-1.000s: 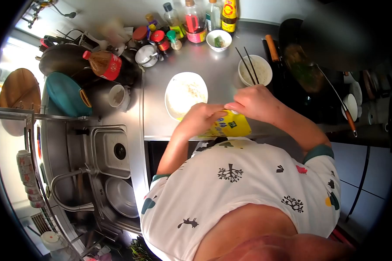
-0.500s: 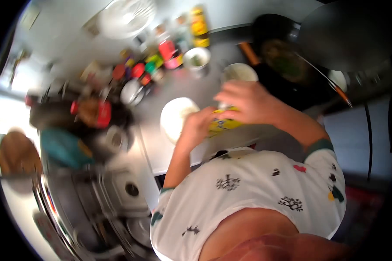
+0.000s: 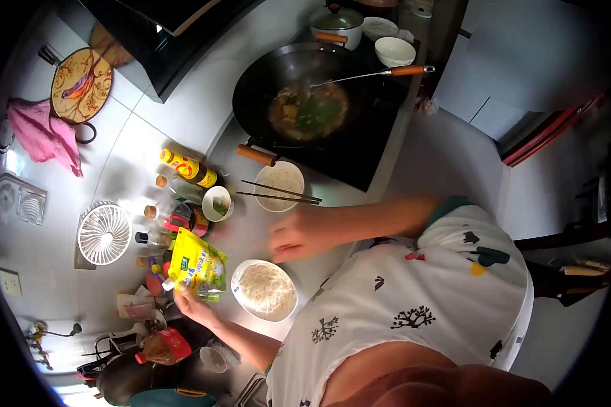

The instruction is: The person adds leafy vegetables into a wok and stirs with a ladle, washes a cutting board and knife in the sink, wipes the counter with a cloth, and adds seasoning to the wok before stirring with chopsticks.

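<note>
My left hand [image 3: 194,305] grips a yellow pouch [image 3: 198,264] by its spout end, near the bottles at the wall. My right hand [image 3: 288,235] hovers over the counter between two bowls, blurred, its fingers bent; whether anything is in it cannot be made out. Below it stands a white bowl of noodles [image 3: 266,290]. Above it, chopsticks [image 3: 278,197] lie across a second bowl [image 3: 280,178]. A small bowl with something green [image 3: 217,204] is beside the bottles. On the stove a black wok [image 3: 251,88] holds broth with greens, a ladle [image 3: 366,76] resting in it.
Along the wall stand a yellow-labelled bottle [image 3: 189,167], other seasoning bottles and a white fan [image 3: 104,233]. A lidded pot [image 3: 337,26] and a white bowl [image 3: 395,52] are behind the wok. A red-labelled bottle [image 3: 164,346] lies near the bottom left.
The view has swung toward the stove. My hands have come apart; the left has carried the pouch toward the bottles, and the right has let go of it.
</note>
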A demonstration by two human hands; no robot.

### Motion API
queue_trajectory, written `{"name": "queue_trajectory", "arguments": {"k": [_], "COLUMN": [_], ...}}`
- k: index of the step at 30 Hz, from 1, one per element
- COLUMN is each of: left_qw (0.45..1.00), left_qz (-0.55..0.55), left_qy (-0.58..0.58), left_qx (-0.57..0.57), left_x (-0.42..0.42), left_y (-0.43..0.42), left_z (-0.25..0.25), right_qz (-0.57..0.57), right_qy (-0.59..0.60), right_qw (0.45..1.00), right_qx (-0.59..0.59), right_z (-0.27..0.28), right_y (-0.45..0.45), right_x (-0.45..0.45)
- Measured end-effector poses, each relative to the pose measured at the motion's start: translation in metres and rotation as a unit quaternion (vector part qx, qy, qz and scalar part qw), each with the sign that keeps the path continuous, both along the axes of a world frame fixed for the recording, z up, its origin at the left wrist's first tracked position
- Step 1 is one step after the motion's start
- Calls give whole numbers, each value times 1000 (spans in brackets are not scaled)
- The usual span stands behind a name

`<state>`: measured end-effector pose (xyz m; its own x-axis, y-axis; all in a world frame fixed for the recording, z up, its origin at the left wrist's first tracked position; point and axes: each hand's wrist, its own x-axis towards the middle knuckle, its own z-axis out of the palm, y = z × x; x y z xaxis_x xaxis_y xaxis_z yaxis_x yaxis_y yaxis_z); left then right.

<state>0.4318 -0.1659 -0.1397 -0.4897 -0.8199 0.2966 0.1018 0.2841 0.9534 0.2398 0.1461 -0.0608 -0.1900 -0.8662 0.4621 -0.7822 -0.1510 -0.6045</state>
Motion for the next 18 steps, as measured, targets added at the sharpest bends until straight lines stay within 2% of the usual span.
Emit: {"name": "queue_trajectory", "arguments": {"k": [3, 7, 9, 10, 11, 12, 14, 15, 18], "left_qw": [998, 984, 979, 974, 970, 979, 991, 993, 977], "left_qz": [-19, -19, 1, 5, 10, 20, 45, 79, 180], "left_qy": [38, 115, 128, 141, 153, 115, 43, 13, -98], "left_qx": [43, 137, 161, 175, 190, 168, 120, 82, 64], "left_x": [7, 12, 6, 3, 1, 0, 4, 2, 2], "left_y": [-56, -104, -106, -101, -99, -99, -106, -93, -84], "left_z": [-53, -114, -121, -119, -121, -121, -130, -122, -124], "right_qz": [-33, -227, -288, -322, -390, -433, -499, -507, -435], "right_qy": [-109, -268, -400, -402, -421, -427, -364, -408, -465], "right_qw": [988, 916, 865, 856, 817, 793, 784, 754, 737], "right_qx": [101, 192, 95, 40, 52, 0, -61, -86, -226], "right_z": [-53, -97, -105, -106, -93, -88, -102, -91, -65], "right_y": [50, 128, 169, 190, 214, 235, 280, 292, 293], "right_x": [-9, -34, -56, -72, -86, -104, -153, -169, -202]}}
